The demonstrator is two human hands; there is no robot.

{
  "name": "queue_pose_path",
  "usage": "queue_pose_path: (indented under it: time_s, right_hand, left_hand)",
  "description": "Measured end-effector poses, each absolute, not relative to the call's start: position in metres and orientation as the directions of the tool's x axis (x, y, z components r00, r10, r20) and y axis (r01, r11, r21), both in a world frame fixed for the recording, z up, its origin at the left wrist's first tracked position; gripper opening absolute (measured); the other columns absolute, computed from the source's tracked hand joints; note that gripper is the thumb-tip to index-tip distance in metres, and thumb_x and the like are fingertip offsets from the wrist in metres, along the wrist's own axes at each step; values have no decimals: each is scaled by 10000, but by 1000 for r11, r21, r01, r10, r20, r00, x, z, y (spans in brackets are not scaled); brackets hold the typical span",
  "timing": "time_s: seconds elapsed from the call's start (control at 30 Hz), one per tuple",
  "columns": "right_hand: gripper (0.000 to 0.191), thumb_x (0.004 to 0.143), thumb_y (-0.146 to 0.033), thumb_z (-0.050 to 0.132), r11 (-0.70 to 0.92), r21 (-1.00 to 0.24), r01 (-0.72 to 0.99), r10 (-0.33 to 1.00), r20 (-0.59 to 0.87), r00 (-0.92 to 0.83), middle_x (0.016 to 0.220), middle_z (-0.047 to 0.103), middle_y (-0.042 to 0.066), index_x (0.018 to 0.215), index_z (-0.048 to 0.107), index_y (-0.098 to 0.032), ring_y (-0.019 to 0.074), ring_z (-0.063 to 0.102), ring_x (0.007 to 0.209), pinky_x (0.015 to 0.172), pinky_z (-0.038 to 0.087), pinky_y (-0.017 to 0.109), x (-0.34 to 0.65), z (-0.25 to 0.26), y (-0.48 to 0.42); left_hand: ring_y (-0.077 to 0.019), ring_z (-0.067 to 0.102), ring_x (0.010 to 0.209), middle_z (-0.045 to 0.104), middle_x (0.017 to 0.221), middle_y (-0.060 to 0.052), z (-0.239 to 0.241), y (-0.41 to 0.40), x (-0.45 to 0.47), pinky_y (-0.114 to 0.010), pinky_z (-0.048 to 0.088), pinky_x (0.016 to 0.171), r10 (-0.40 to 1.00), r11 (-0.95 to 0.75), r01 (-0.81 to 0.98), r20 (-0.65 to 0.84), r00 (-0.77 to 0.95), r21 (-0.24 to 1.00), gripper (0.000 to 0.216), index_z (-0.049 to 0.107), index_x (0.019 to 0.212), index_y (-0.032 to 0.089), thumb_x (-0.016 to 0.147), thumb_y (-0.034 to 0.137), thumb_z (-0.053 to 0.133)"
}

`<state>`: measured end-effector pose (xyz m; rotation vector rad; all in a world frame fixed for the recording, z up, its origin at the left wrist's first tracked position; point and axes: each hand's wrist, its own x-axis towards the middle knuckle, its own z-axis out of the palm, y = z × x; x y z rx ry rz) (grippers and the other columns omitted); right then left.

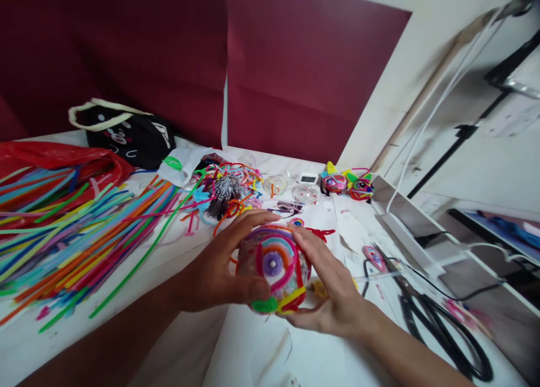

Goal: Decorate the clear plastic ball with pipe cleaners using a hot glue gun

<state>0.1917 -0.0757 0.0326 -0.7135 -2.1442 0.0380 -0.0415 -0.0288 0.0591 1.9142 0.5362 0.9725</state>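
Observation:
A clear round ball decorated with coiled pipe cleaners [283, 259] is held up between my two hands over the white table. A purple coil with a pale bead at its centre faces me, ringed by orange, blue and pink strips, with green and yellow pieces at the bottom. My left hand [230, 263] wraps the ball's left side, thumb across the front near the green piece. On the other side, my right hand [327, 283] closes around its right edge, fingers on top and thumb below. The ball's back is hidden.
Many loose pipe cleaners [97, 229] cover the left side, beside a red plastic bag [63, 156]. Behind them lies a black bag [130, 134]. Black-handled scissors [430, 308] lie at right. Farther back are a small digital display [308, 178] and decorated balls [346, 183].

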Motion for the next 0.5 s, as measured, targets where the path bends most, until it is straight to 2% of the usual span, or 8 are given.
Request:
queue_pose_path:
  time_s: [0.2, 0.33, 0.5]
  right_hand:
    - [985, 774, -336, 779, 844, -215, 491, 487, 691, -534, 1491, 431, 229, 1543, 209, -105, 312, 362, 1440, 1157, 392, 473, 194, 38, -78]
    - [959, 797, -366, 757, 841, -205, 501, 494, 668, -556, 1501, 421, 228, 1538, 206, -105, 282, 346, 1453, 1168, 376, 434, 196, 42, -77]
    - [983, 781, -408, 770, 843, -239, 482, 509, 645, -570, 1501, 440, 209, 1532, 204, -123, 259, 379, 1440, 1182, 357, 404, 199, 48, -74]
  left_hand:
    - [-318, 488, 1296, 507, 1373, -56, 56, -31, -33, -422, 382, 1127, 618, -670, 45, 523, 587, 741, 842, 483, 1354, 338, 618, 497, 859]
    - [-311, 484, 1299, 505, 1379, -55, 54, -29, -33, -410, 389, 1122, 619, -658, 46, 505, 602, 752, 886, 476, 1359, 336, 588, 503, 878]
    - [-345, 465, 1322, 482, 1418, -88, 54, -28, -35, -460, 360, 1147, 625, -617, 40, 458, 632, 786, 1035, 442, 1393, 318, 497, 538, 911]
